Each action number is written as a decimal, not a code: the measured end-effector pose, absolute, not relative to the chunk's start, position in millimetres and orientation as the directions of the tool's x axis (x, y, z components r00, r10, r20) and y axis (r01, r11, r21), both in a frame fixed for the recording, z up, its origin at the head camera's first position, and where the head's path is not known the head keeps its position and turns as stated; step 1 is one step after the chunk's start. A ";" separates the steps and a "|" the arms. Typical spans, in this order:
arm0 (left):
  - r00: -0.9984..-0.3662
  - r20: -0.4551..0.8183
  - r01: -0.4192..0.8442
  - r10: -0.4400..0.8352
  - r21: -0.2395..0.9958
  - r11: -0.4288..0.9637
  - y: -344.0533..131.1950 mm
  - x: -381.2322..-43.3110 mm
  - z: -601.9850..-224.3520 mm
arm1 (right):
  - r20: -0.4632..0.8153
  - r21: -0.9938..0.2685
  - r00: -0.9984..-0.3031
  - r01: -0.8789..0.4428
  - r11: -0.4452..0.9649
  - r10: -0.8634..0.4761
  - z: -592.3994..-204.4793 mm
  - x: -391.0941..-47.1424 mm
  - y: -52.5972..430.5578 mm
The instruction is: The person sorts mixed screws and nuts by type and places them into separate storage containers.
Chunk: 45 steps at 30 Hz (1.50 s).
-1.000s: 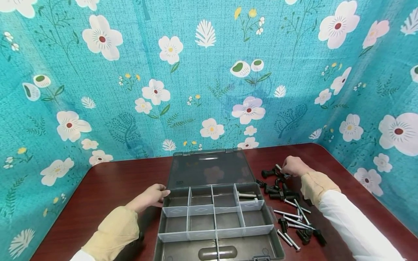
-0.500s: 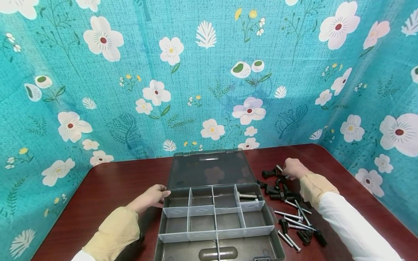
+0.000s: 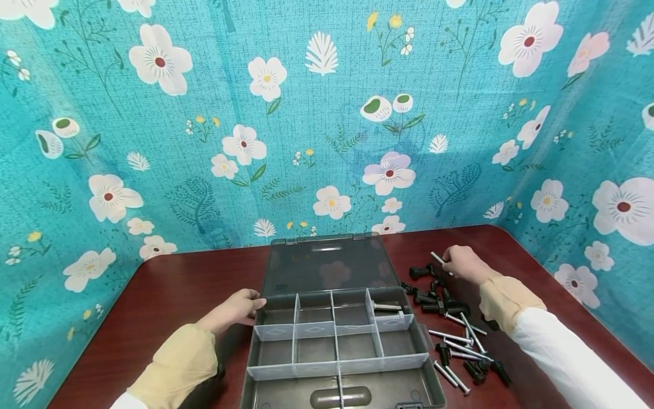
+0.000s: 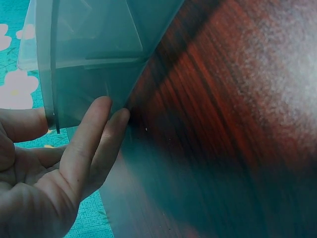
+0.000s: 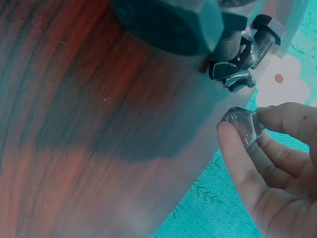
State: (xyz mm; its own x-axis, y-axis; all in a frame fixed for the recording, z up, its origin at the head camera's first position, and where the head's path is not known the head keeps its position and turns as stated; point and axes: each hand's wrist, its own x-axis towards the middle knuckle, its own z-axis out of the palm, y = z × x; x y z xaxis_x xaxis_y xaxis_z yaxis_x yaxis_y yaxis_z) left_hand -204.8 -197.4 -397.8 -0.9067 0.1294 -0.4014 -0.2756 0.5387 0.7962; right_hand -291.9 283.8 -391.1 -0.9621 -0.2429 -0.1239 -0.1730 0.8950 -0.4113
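At the left edge of a grey compartment box [image 3: 276,363], my left hand [image 3: 232,309] holds the back corner, thumb at the rim and fingertips on the outer wall [image 4: 106,74]. My right hand [image 3: 462,263] pinches a silver hex bolt [image 3: 437,258] just behind the pile. In the right wrist view its hex head [image 5: 242,124] sits between thumb and fingers. Black bolts and nuts [image 3: 434,307] lie close in front of that hand. Nearer me are several long silver bolts [image 3: 457,341]. The box's back right compartment has silver bolts [image 3: 386,307] in it.
The box's dark see-through lid [image 3: 327,264] lies folded back on the reddish wooden table [image 3: 204,272]. More black bolts [image 3: 501,372] lie at the front right of the pile. A flowered turquoise cloth [image 3: 306,142] stands behind and beside the table.
My right hand has lifted slightly with the silver bolt, more of whose shank now shows, and the right forearm has shifted a little right. The left hand stays at the box corner.
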 end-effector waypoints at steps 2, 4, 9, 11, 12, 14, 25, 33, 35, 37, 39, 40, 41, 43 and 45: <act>-0.907 -0.401 -0.277 0.127 0.796 0.538 -197.5 -205.1 -397.9 | -0.096 -0.398 -0.964 -0.192 0.897 -0.249 -390.6 -290.6 282.8; -0.907 -0.402 -0.275 0.128 0.794 0.543 -197.8 -205.6 -398.3 | -0.059 -0.385 -0.965 -0.215 0.898 -0.256 -389.4 -288.6 281.7; -0.906 -0.406 -0.276 0.121 0.782 0.559 -198.2 -207.7 -398.7 | 0.036 -0.383 -0.954 -0.288 0.878 -0.298 -382.1 -279.9 275.7; -0.905 -0.408 -0.276 0.118 0.776 0.567 -198.0 -208.4 -398.5 | 0.055 -0.396 -0.948 -0.310 0.864 -0.315 -378.0 -275.6 272.4; -0.906 -0.408 -0.276 0.115 0.773 0.571 -197.8 -208.8 -398.6 | 0.065 -0.396 -0.943 -0.326 0.859 -0.328 -375.8 -273.4 271.1; -0.905 -0.408 -0.273 0.116 0.769 0.578 -197.3 -209.3 -398.1 | 0.083 -0.396 -0.932 -0.355 0.847 -0.352 -371.8 -269.0 268.3; -0.907 -0.406 -0.273 0.114 0.770 0.577 -196.4 -207.9 -396.5 | 0.175 -0.316 -0.862 -0.507 0.802 -0.475 -355.7 -243.0 244.5; -0.909 -0.404 -0.279 0.103 0.772 0.571 -196.8 -208.1 -398.1 | 0.249 -0.199 -0.787 -0.612 0.766 -0.564 -350.4 -225.1 221.4; -0.910 -0.401 -0.276 0.105 0.775 0.568 -197.2 -207.8 -398.5 | 0.259 -0.178 -0.770 -0.632 0.755 -0.583 -349.9 -221.7 217.0; -0.910 -0.399 -0.273 0.109 0.777 0.567 -197.6 -207.2 -398.7 | 0.261 -0.164 -0.757 -0.646 0.746 -0.599 -350.3 -219.2 213.2; -0.911 -0.399 -0.274 0.109 0.780 0.563 -197.6 -206.5 -398.5 | 0.261 -0.156 -0.746 -0.659 0.736 -0.613 -351.3 -217.4 209.7; -0.910 -0.399 -0.273 0.113 0.781 0.562 -197.5 -206.0 -398.1 | 0.263 -0.152 -0.740 -0.665 0.731 -0.619 -351.8 -216.6 207.8; -0.910 -0.399 -0.273 0.113 0.781 0.561 -197.5 -205.6 -398.1 | 0.264 -0.154 -0.735 -0.672 0.725 -0.625 -352.3 -215.8 205.9; -0.910 -0.400 -0.275 0.112 0.782 0.560 -197.3 -204.9 -397.5 | 0.269 -0.156 -0.722 -0.686 0.711 -0.638 -353.2 -214.1 201.9; -0.910 -0.399 -0.273 0.114 0.781 0.562 -197.3 -204.3 -397.3 | 0.274 -0.160 -0.713 -0.696 0.700 -0.646 -353.7 -212.2 197.6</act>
